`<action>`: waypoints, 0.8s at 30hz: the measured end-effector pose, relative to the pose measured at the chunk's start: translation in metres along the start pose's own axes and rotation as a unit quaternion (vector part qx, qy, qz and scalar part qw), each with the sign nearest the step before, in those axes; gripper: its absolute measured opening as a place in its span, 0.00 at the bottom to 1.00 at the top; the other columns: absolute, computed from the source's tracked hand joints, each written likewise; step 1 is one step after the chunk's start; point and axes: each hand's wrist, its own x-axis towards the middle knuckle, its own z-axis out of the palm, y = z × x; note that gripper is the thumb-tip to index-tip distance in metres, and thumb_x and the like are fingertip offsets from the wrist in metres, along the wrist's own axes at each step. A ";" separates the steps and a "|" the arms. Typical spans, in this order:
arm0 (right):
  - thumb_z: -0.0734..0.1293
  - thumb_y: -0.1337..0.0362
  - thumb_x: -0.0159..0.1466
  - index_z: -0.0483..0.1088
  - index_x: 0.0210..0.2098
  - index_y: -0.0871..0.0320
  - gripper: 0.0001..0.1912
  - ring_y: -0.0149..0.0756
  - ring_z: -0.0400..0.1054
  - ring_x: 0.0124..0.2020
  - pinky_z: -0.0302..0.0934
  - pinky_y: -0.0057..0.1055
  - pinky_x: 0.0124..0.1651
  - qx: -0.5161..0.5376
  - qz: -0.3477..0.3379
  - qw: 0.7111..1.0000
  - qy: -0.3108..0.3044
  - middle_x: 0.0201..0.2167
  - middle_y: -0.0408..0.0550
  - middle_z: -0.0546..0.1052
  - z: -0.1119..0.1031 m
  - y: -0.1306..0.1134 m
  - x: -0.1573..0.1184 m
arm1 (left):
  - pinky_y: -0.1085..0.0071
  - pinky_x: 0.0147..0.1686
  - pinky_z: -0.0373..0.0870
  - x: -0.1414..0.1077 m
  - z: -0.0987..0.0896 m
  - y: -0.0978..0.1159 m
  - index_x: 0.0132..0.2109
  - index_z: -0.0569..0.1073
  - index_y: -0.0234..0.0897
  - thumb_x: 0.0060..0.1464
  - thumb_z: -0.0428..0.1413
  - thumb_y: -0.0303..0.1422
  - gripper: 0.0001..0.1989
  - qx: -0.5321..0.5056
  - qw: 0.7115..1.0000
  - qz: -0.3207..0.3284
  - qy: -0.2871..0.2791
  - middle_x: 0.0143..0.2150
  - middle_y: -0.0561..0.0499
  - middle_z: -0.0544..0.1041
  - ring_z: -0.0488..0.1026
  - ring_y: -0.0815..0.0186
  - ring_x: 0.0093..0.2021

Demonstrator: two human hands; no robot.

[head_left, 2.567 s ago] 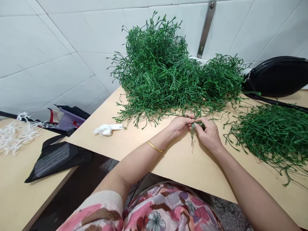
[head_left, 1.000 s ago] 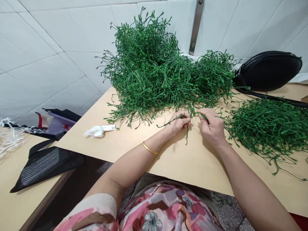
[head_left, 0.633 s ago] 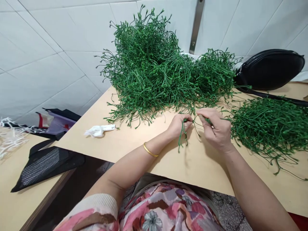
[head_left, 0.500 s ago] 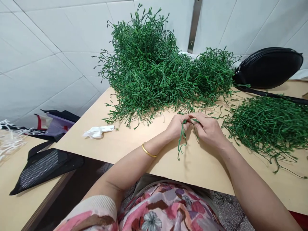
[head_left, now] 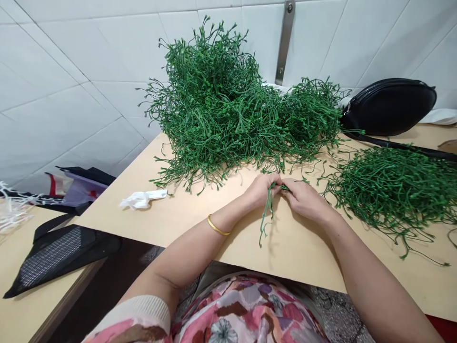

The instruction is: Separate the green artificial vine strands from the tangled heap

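Pinches closed: left hand (head_left: 262,190) and right hand (head_left: 306,200) clamp a thin green sprig (head_left: 265,219), light, floppy; hold near the pinch, tangled heap (head_left: 214,109) just beyond.

I'd call this a small craft workshop: a white tiled wall (head_left: 89,52), a plain pale worktop (head_left: 303,252), heaped green sprigs (head_left: 214,109).

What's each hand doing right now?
Left hand: closed, pinching a thin green stem.
Right hand: closed, pinching the same stem.
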 end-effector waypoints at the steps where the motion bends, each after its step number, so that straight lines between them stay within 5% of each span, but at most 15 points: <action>1: 0.54 0.65 0.64 0.67 0.40 0.59 0.12 0.37 0.67 0.33 0.53 0.29 0.33 -0.036 0.012 0.999 -0.008 0.34 0.52 0.75 -0.001 -0.001 -0.001 | 0.76 0.26 0.53 -0.001 -0.001 0.004 0.24 0.67 0.34 0.41 0.47 0.23 0.05 0.023 1.000 0.004 -0.009 0.21 0.55 0.64 0.57 0.73 0.24; 6: 0.55 0.63 0.64 0.67 0.34 0.58 0.12 0.36 0.64 0.25 0.47 0.30 0.28 -0.099 0.010 0.995 -0.032 0.27 0.52 0.74 -0.008 -0.008 -0.007 | 0.75 0.23 0.49 -0.008 -0.009 0.018 0.21 0.65 0.34 0.37 0.46 0.21 0.07 0.062 0.997 0.002 -0.054 0.17 0.56 0.61 0.52 0.73 0.21; 12: 0.56 0.62 0.63 0.70 0.30 0.58 0.13 0.29 0.58 0.24 0.48 0.27 0.27 0.094 -0.061 0.988 -0.107 0.22 0.43 0.69 -0.021 -0.002 -0.011 | 0.77 0.21 0.50 -0.009 -0.027 0.024 0.22 0.68 0.33 0.37 0.48 0.23 0.05 -0.085 0.978 -0.047 -0.182 0.17 0.57 0.60 0.53 0.76 0.20; 16: 0.59 0.59 0.62 0.70 0.30 0.60 0.13 0.26 0.56 0.23 0.49 0.25 0.27 0.272 -0.135 0.941 -0.147 0.21 0.41 0.66 -0.031 0.002 -0.014 | 0.75 0.19 0.53 -0.011 -0.037 0.028 0.25 0.72 0.32 0.39 0.55 0.30 0.05 -0.242 0.931 -0.074 -0.262 0.16 0.55 0.64 0.57 0.75 0.17; 19: 0.61 0.54 0.61 0.70 0.25 0.61 0.17 0.26 0.57 0.22 0.50 0.26 0.26 0.373 -0.172 0.902 -0.130 0.19 0.41 0.66 -0.035 -0.001 -0.020 | 0.75 0.16 0.52 -0.014 -0.036 0.028 0.22 0.70 0.32 0.35 0.57 0.30 0.05 -0.394 0.869 -0.106 -0.279 0.14 0.55 0.62 0.56 0.75 0.15; 22: 0.61 0.51 0.61 0.70 0.25 0.60 0.19 0.26 0.54 0.19 0.48 0.27 0.23 0.418 -0.166 0.891 -0.064 0.17 0.41 0.64 -0.036 -0.005 -0.024 | 0.78 0.14 0.49 -0.013 -0.028 0.024 0.21 0.68 0.32 0.34 0.58 0.29 0.05 -0.532 0.805 -0.119 -0.236 0.13 0.57 0.56 0.52 0.77 0.15; 24: 0.60 0.53 0.62 0.70 0.29 0.59 0.17 0.26 0.53 0.18 0.47 0.27 0.22 0.380 -0.117 0.917 0.040 0.16 0.40 0.62 -0.038 -0.006 -0.024 | 0.79 0.15 0.50 -0.007 -0.023 0.019 0.24 0.70 0.32 0.39 0.58 0.29 0.05 -0.583 0.785 -0.137 -0.157 0.15 0.56 0.58 0.51 0.79 0.15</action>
